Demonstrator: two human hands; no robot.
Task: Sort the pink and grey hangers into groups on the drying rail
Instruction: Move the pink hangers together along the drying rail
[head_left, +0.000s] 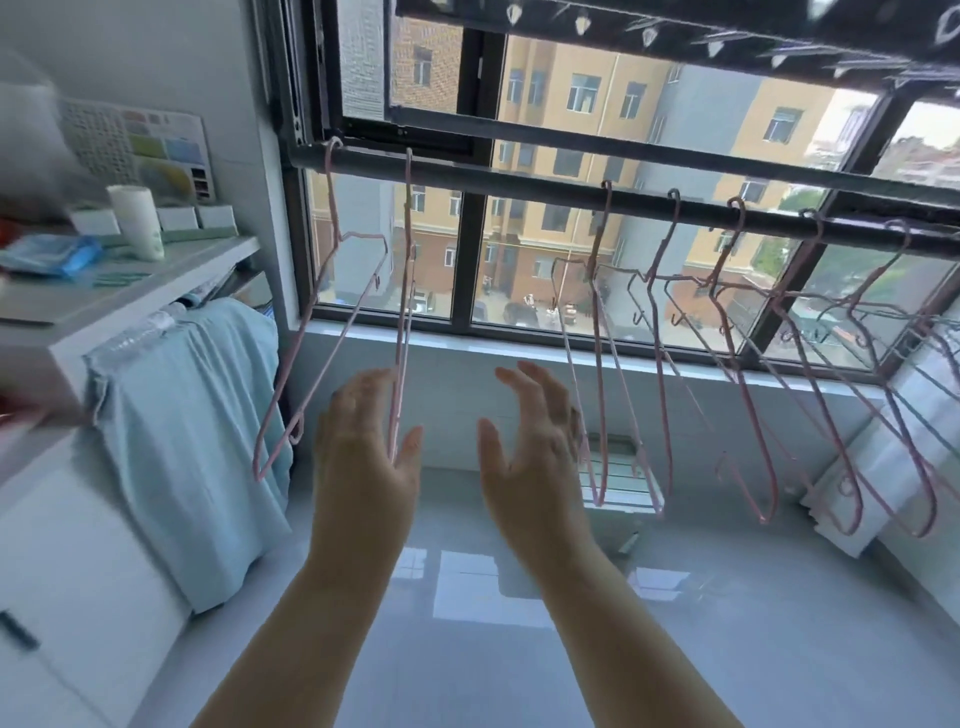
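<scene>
A dark drying rail (545, 182) runs across the window. Two pink hangers hang at its left end: one (317, 312) turned side-on, the other (404, 291) edge-on. Several more hangers hang right of centre, pink ones (597, 332) mixed with grey ones (810, 306) toward the far right. My left hand (363, 441) is raised with straight fingers just below the edge-on pink hanger, whose lower end lies in front of the palm. My right hand (535, 441) is raised beside it, fingers relaxed, holding nothing.
A white shelf (130, 291) at the left carries a white bottle (137, 221) and blue cloths. A light blue towel (197, 431) drapes below it. A peg rack (675, 36) hangs overhead. A white radiator-like unit (852, 478) stands at the right wall.
</scene>
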